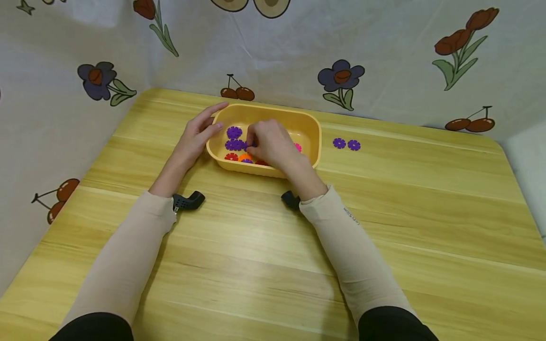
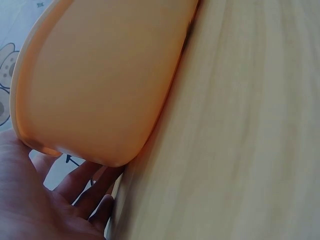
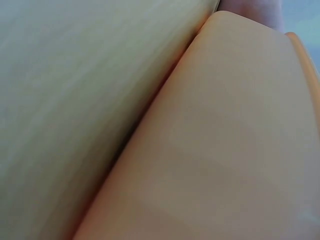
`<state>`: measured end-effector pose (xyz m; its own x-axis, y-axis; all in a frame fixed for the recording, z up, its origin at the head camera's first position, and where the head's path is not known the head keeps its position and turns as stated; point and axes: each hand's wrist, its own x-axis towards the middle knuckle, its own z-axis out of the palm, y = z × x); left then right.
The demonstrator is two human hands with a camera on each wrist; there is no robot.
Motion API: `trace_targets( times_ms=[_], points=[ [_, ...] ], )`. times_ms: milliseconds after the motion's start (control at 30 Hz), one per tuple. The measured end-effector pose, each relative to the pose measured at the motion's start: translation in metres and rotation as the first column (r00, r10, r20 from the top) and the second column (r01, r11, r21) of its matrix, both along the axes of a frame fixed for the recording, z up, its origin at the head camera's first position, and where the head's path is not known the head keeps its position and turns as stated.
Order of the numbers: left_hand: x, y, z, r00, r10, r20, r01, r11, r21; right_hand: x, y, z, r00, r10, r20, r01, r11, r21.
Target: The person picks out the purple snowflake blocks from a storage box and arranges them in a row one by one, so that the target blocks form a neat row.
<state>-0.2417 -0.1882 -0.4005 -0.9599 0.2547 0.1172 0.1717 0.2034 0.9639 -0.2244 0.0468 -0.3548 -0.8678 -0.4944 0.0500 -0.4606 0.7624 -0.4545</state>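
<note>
A yellow plastic basin (image 1: 273, 171) stands near the table's back edge, with purple, red, orange and pink snowflake discs in it. My left hand (image 1: 196, 135) holds its left end, thumb over the rim and fingers outside. In the left wrist view those fingers (image 2: 85, 185) lie against the basin's outer wall (image 2: 110, 75). My right hand (image 1: 273, 144) reaches into the basin, fingers curled, pinching a purple snowflake disc (image 1: 246, 146) that is mostly hidden by them. Other purple discs (image 1: 234, 132) lie just left of the fingertips. The right wrist view shows mainly the basin's outer wall (image 3: 210, 130).
Two purple snowflake discs (image 1: 346, 144) lie flat on the wooden table (image 1: 239, 265), right of the basin. Behind the table hangs a pale cloth (image 1: 281, 52) printed with flowers and cherries. The basin's wall rises between the right wrist and the discs inside.
</note>
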Motion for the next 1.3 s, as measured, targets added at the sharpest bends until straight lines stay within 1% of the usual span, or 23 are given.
trace_targets(
  times_ms=[267, 600, 767, 1000, 1167, 1300],
  points=[
    [0.000, 0.001, 0.000, 1.000, 0.001, -0.009, -0.001, 1.000, 0.004, 0.002, 0.003, 0.004, 0.999, -0.029, -0.033, 0.028, 1.000, -0.011],
    [0.000, 0.000, 0.000, 1.000, 0.009, -0.012, -0.009, 1.000, -0.006, 0.008, 0.013, 0.014, 0.998, -0.060, -0.003, 0.060, 0.996, -0.059],
    [0.000, 0.001, -0.001, 1.000, 0.002, -0.008, -0.002, 1.000, 0.004, 0.009, 0.019, 0.018, 0.998, -0.064, -0.005, 0.063, 0.994, -0.090],
    [-0.002, 0.004, -0.001, 1.000, -0.001, -0.008, 0.001, 1.000, -0.003, 0.014, 0.036, 0.018, 0.997, -0.051, -0.055, 0.044, 0.993, -0.111],
    [-0.001, 0.003, 0.001, 1.000, 0.007, -0.010, -0.008, 1.000, -0.021, 0.015, 0.052, 0.016, 0.994, -0.057, -0.096, 0.046, 0.993, -0.111],
    [0.002, 0.002, 0.001, 1.000, 0.017, -0.009, -0.017, 1.000, -0.023, 0.015, 0.058, 0.016, 0.991, -0.056, -0.120, 0.043, 0.994, -0.102]
  ],
)
